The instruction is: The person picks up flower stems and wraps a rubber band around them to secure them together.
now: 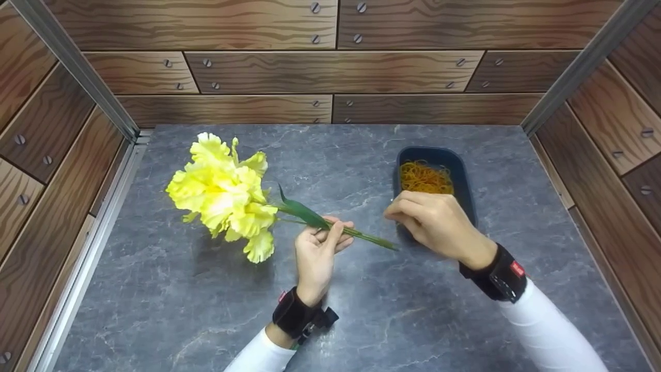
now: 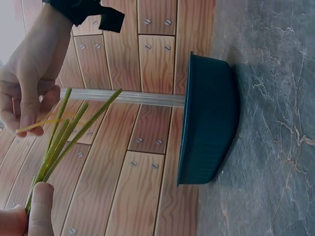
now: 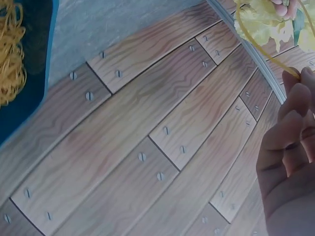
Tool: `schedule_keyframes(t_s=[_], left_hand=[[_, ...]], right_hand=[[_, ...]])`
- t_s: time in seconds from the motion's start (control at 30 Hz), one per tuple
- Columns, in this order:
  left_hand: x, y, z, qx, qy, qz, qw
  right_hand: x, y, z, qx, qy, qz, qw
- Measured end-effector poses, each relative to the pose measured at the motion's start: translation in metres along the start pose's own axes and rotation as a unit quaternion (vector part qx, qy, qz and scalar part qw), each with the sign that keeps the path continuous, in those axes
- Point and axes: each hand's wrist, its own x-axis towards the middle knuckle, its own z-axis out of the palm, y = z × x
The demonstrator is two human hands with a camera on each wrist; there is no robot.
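My left hand (image 1: pixel 317 253) grips the green stems (image 1: pixel 369 237) of a bunch of yellow flowers (image 1: pixel 222 196), thumb on top, with the blooms out to the left. In the left wrist view several cut stem ends (image 2: pixel 64 132) fan out above the thumb. My right hand (image 1: pixel 439 222) is just beyond those ends, pinching a thin yellow rubber band (image 2: pixel 44 120) between thumb and fingertips. The right wrist view shows the rubber band (image 3: pixel 261 46) as an open loop. Whether it encircles the stems I cannot tell.
Behind the right hand stands a dark blue tray (image 1: pixel 467 191) with a heap of yellow rubber bands (image 1: pixel 426 177). The grey marbled tabletop (image 1: pixel 165 310) is bounded by wood-patterned walls (image 1: pixel 330 72) at the back and sides.
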Motion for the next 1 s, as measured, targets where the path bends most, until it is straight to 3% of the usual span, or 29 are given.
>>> schedule_keyframes(t_s=[0.3, 0.7, 1.0], left_hand=[[-0.001, 0.001, 0.002, -0.003, -0.001, -0.013, 0.9999], [-0.002, 0.001, 0.002, 0.004, -0.005, -0.021, 0.9998], [-0.005, -0.003, 0.002, 0.014, -0.026, -0.022, 0.9993]], right_hand=[[0.005, 0.004, 0.017, 0.143, -0.001, 0.054, 0.988], [0.013, 0.011, 0.03, 0.212, 0.019, 0.074, 0.974], [0.024, 0.013, 0.031, 0.22, 0.065, 0.082, 0.97]])
